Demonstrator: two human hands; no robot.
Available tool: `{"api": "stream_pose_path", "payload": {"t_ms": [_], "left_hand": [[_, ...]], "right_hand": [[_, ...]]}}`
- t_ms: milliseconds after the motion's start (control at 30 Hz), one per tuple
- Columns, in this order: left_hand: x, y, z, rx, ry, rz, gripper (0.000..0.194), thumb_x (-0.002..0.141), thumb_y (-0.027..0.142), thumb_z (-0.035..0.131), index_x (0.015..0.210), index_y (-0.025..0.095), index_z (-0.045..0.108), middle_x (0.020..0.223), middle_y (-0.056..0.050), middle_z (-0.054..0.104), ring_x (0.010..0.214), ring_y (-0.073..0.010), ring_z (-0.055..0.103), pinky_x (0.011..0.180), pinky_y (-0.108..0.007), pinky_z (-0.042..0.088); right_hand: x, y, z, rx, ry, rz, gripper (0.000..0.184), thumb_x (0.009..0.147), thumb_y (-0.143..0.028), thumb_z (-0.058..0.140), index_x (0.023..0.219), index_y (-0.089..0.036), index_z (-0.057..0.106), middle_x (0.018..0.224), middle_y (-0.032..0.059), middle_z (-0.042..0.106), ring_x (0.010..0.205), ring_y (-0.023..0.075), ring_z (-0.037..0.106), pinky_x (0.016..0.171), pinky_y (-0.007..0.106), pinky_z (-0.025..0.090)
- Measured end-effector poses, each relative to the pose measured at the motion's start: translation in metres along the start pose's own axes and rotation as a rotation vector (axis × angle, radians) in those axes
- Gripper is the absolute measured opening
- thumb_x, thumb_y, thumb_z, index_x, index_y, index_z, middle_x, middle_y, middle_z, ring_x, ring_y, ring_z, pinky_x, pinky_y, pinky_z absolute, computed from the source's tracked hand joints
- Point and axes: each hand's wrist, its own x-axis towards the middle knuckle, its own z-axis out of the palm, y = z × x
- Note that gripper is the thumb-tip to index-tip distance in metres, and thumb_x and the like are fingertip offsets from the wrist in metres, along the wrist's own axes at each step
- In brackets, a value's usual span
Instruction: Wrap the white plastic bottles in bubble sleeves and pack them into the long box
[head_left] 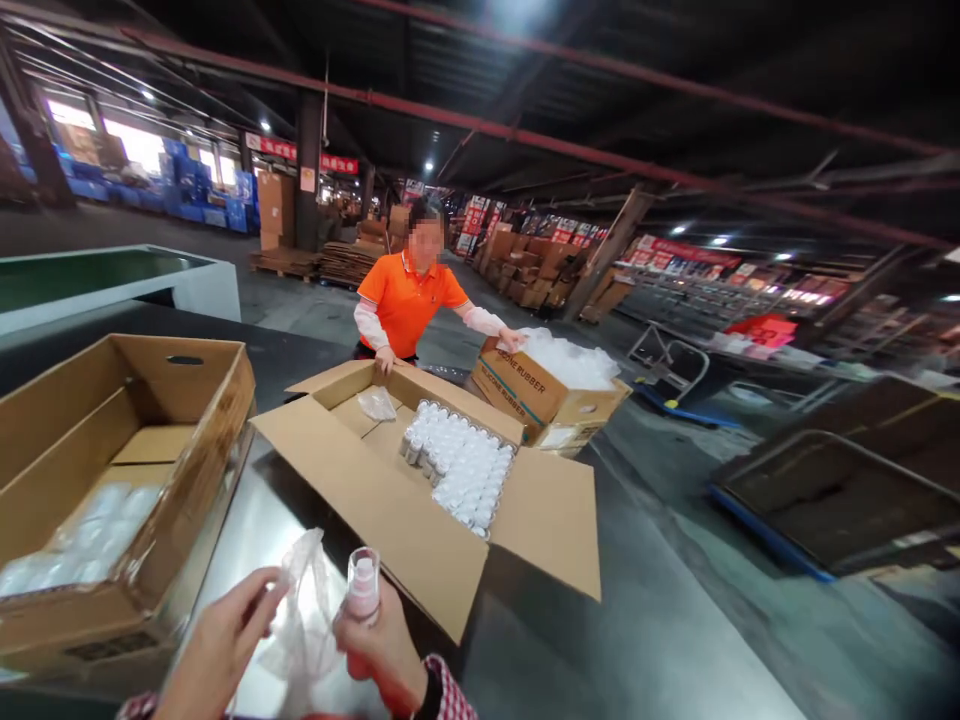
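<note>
In my right hand [386,635] is a small spray bottle [364,585] with a clear cap, held upright with the fingers wrapped round it. My left hand [232,625] pinches the edge of a clear plastic bag [300,600], which hangs between the two hands. Just beyond them stands an open cardboard box [382,500], its flaps folded out. Rows of white-topped bottles [465,460] fill its right part, and a small clear plastic bag [376,404] lies in its left part.
At left, a deep carton [187,440] holds wrapped white items [97,530]. Across the metal table [600,600], a person in an orange shirt [412,305] touches the open box and a carton [517,385] heaped with clear plastic bags [574,355]. Flat carts [825,480] stand at right.
</note>
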Motion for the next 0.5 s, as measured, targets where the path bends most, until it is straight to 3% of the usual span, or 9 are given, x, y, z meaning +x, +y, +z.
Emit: {"api": "stream_pose_path", "payload": {"t_ms": [67, 133, 200, 300, 367, 433, 500], "left_hand": [[-0.007, -0.016, -0.018, 0.129, 0.108, 0.1, 0.042, 0.083, 0.049, 0.052, 0.118, 0.025, 0.051, 0.1, -0.008, 0.062, 0.081, -0.0238, 0.062, 0.071, -0.031, 0.053], [-0.014, -0.017, -0.032, 0.148, 0.066, 0.199, 0.054, 0.084, 0.041, 0.052, 0.134, 0.026, 0.037, 0.124, -0.012, 0.049, 0.092, -0.0223, 0.061, 0.075, -0.031, 0.053], [-0.018, -0.007, -0.043, 0.11, -0.106, 0.215, 0.052, 0.088, 0.036, 0.048, 0.137, 0.025, 0.033, 0.121, -0.011, 0.049, 0.087, -0.0185, 0.061, 0.073, -0.028, 0.053], [-0.02, 0.005, -0.054, 0.118, -0.286, 0.196, 0.029, 0.091, 0.032, 0.039, 0.11, 0.02, 0.058, 0.092, -0.007, 0.057, 0.082, -0.019, 0.059, 0.08, -0.033, 0.049], [-0.02, 0.001, -0.059, 0.147, -0.288, 0.173, 0.025, 0.09, 0.027, 0.038, 0.099, 0.018, 0.059, 0.088, -0.006, 0.056, 0.079, -0.0192, 0.058, 0.079, -0.035, 0.047], [-0.022, -0.01, -0.059, 0.139, -0.233, 0.139, 0.025, 0.085, 0.023, 0.041, 0.107, 0.018, 0.054, 0.094, -0.007, 0.053, 0.078, -0.0185, 0.057, 0.078, -0.036, 0.047], [-0.024, -0.023, -0.055, 0.05, -0.203, 0.101, 0.039, 0.081, 0.026, 0.049, 0.119, 0.018, 0.046, 0.106, -0.008, 0.051, 0.084, -0.0186, 0.058, 0.082, -0.037, 0.048]], "right_hand": [[-0.003, -0.003, 0.009, 0.001, -0.022, 0.028, 0.02, 0.055, -0.014, 0.063, 0.071, -0.016, 0.052, 0.05, -0.0041, 0.054, 0.034, 0.0067, 0.039, 0.033, 0.018, 0.025], [-0.005, -0.007, 0.021, -0.002, -0.108, 0.031, 0.02, 0.054, -0.012, 0.062, 0.073, -0.015, 0.055, 0.054, -0.0036, 0.055, 0.039, 0.0073, 0.042, 0.037, 0.018, 0.029], [-0.006, -0.008, 0.031, -0.005, -0.189, 0.015, 0.02, 0.054, -0.012, 0.063, 0.073, -0.014, 0.058, 0.059, -0.0027, 0.056, 0.047, 0.0079, 0.045, 0.044, 0.02, 0.034], [-0.006, -0.006, 0.039, 0.028, -0.267, 0.028, 0.024, 0.054, -0.014, 0.068, 0.077, -0.013, 0.061, 0.066, -0.0024, 0.057, 0.057, 0.0085, 0.047, 0.055, 0.021, 0.037], [-0.006, -0.001, 0.04, 0.054, -0.283, 0.074, 0.024, 0.054, -0.017, 0.072, 0.075, -0.013, 0.06, 0.063, -0.0037, 0.055, 0.055, 0.0079, 0.045, 0.053, 0.021, 0.035], [-0.009, 0.006, 0.039, 0.062, -0.28, 0.109, 0.023, 0.053, -0.019, 0.074, 0.068, -0.014, 0.058, 0.058, -0.0048, 0.053, 0.053, 0.0074, 0.043, 0.052, 0.02, 0.033], [-0.014, 0.013, 0.04, 0.068, -0.293, 0.13, 0.024, 0.051, -0.02, 0.076, 0.064, -0.014, 0.057, 0.058, -0.0044, 0.054, 0.054, 0.008, 0.044, 0.052, 0.021, 0.033]]}}
